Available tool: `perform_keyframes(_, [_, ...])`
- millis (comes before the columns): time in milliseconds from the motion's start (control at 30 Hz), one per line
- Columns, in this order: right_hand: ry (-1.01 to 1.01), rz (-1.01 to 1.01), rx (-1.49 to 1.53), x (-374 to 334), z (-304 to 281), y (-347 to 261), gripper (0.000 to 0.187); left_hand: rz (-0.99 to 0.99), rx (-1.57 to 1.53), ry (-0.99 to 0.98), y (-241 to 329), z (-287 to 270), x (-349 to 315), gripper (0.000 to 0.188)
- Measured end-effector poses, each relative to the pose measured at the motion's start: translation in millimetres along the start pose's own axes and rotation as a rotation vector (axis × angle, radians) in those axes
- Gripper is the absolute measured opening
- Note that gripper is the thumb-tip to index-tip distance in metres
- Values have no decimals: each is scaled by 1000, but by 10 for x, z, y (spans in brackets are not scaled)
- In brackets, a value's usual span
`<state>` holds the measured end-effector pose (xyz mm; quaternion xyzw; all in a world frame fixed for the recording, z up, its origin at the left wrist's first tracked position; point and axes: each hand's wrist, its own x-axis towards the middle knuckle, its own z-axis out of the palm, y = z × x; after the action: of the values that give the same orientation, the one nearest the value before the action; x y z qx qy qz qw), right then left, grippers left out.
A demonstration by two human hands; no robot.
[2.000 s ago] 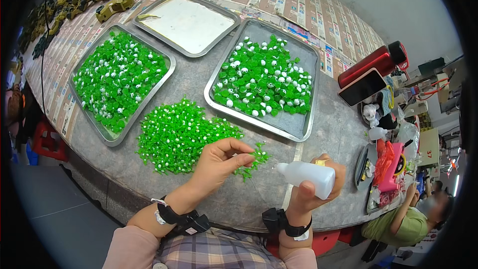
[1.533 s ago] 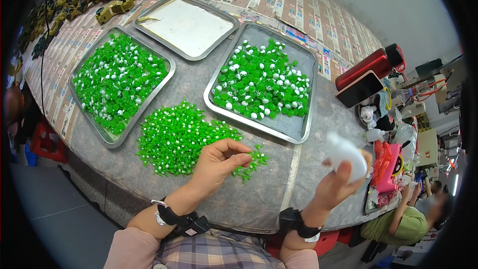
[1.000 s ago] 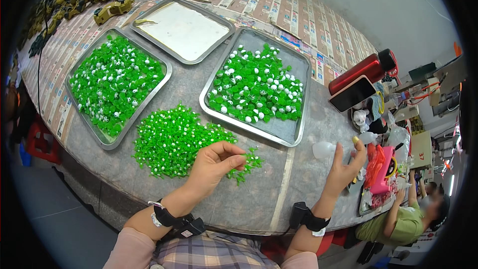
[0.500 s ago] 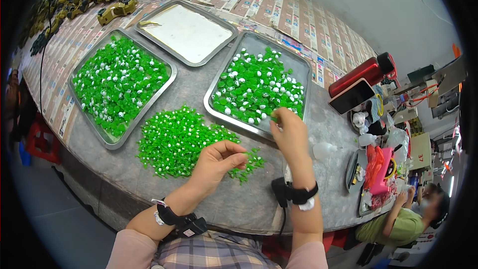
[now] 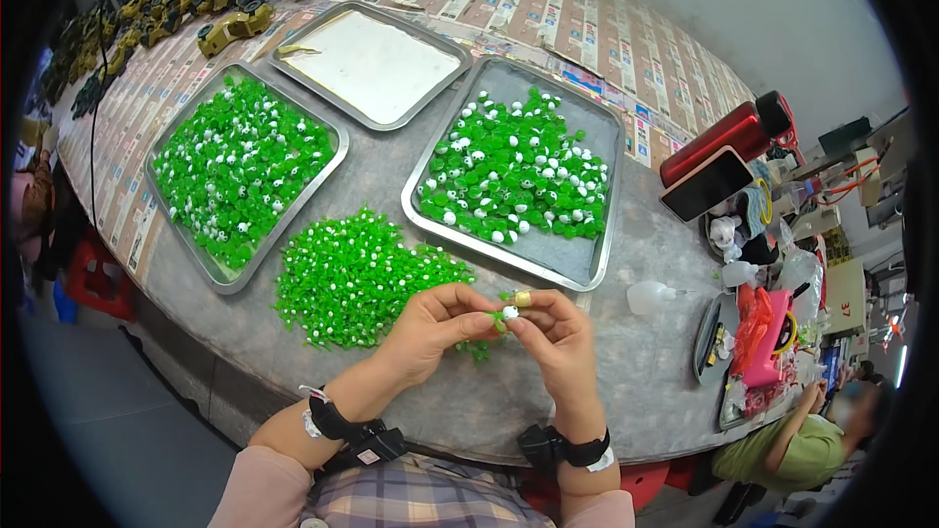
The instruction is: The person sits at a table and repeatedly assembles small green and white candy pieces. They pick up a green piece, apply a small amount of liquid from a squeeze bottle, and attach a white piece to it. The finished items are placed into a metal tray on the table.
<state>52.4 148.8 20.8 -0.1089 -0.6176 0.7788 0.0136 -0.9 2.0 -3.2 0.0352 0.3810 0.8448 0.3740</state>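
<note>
In front of me my left hand point(image 5: 421, 337) pinches a small green plastic piece point(image 5: 497, 321) between thumb and fingertips. My right hand point(image 5: 562, 347), with yellow tape round one finger, holds a small white ball point(image 5: 511, 313) with dark marks against it. The two pieces touch; whether they are joined I cannot tell. Just beyond my left hand lies a loose heap of small green and white pieces point(image 5: 352, 279). Beyond my right hand a metal tray point(image 5: 509, 254) contains green pieces with white balls. Another metal tray point(image 5: 337, 152), at the left, is heaped with similar parts.
A third tray point(image 5: 381, 68) with a white bottom stands at the back. Yellow toy vehicles point(image 5: 235, 27) are piled far left. At the right are a red bottle point(image 5: 719, 145), a phone point(image 5: 706, 184), a white squeeze bottle point(image 5: 649, 297) and a pink container point(image 5: 768, 337). Another person point(image 5: 792, 445) sits far right.
My right hand has come back from the right tray's near edge to meet my left hand, bringing a white ball to the green piece. My left hand has shifted slightly right.
</note>
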Motion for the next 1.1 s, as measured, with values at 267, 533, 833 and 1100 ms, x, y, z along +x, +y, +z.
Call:
perform_keyframes(267, [5, -66, -170, -27, -90, 66, 22, 15, 41, 10, -20, -20, 3, 9])
perform_keyframes(533, [84, -99, 4, -53, -66, 57, 19, 34, 57, 86, 0, 17, 2, 9])
perform_keyframes(833, [52, -120, -74, -57, -5, 26, 17, 66, 186, 76, -18, 9, -10, 8])
perform_keyframes(1100, [-38, 29, -19, -32, -126, 16, 21, 433, 850, 76, -11, 60, -34, 9])
